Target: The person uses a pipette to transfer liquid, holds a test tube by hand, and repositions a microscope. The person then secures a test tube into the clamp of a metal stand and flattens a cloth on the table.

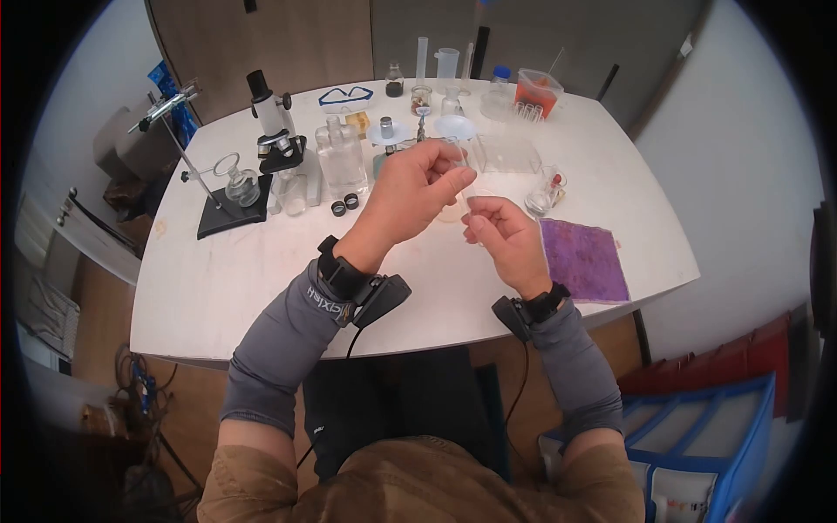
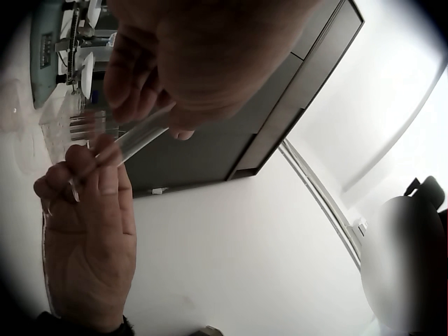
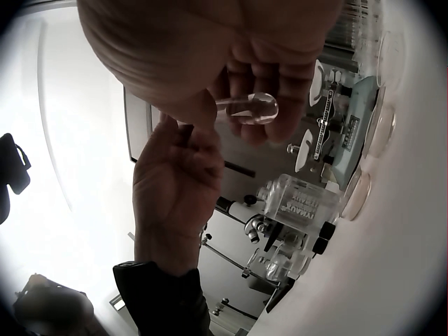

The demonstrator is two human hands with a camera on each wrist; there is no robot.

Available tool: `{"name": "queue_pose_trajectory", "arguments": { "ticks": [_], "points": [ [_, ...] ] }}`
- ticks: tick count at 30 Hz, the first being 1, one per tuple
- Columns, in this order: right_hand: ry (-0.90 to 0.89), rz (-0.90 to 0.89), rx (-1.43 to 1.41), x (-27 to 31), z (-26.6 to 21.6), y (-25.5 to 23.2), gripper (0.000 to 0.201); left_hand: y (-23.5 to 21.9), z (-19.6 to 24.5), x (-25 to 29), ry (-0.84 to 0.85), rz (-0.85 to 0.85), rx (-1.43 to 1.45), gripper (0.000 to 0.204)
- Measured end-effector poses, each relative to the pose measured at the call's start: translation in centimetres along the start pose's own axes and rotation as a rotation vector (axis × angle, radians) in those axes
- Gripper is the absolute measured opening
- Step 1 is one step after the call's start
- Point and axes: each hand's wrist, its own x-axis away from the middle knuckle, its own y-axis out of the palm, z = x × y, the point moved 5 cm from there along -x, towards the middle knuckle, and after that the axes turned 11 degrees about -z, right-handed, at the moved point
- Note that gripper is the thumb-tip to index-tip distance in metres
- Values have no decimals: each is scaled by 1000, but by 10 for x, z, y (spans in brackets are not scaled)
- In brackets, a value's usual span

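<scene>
Both hands hold a clear glass tube (image 2: pixel 143 138) above the middle of the table. The left hand (image 1: pixel 417 190) grips its upper part between thumb and fingers. Lower down, the right hand (image 1: pixel 507 242) pinches the tube with thumb and fingertips. In the right wrist view a rounded, clear glass end (image 3: pixel 255 109) sticks out beside the right hand's (image 3: pixel 210 56) fingers. The tube slants in the left wrist view, where it runs from the left hand (image 2: pixel 203 63) to the right hand (image 2: pixel 91 238). Whether it contains anything, I cannot tell.
A microscope (image 1: pixel 279 131), ring stand (image 1: pixel 231 216) and clear bottle (image 1: pixel 343 166) stand at the left. Behind the hands are a balance with white pans (image 1: pixel 455 127) and a clear rack (image 1: pixel 513 155). A purple cloth (image 1: pixel 584 261) lies at the right, near a small glass (image 1: pixel 538 203).
</scene>
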Motion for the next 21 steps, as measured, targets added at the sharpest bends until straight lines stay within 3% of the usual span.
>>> {"name": "queue_pose_trajectory", "arguments": {
  "ticks": [4, 6, 9, 12, 17, 21],
  "points": [
    [62, 163, 202, 29, 0, -42, 29, 8, -23, 19, -63, 56, -111, 29],
    [156, 286, 336, 43, 7, -68, 27, 19, -47, 31, -115, -24, -199, 27],
    [187, 331, 402, 56, 15, -87, 27, 40, -75, 42, -175, -172, -196, 24],
    [146, 308, 553, 61, 32, -108, 26, 58, -89, 47, -187, -260, -180, 22],
    [187, 338, 544, 65, 30, -125, 24, 64, -108, 46, -193, -329, -132, 21],
    [246, 311, 521, 71, 38, -136, 23, 61, -121, 46, -318, -345, 62, 20]
  ]
}}
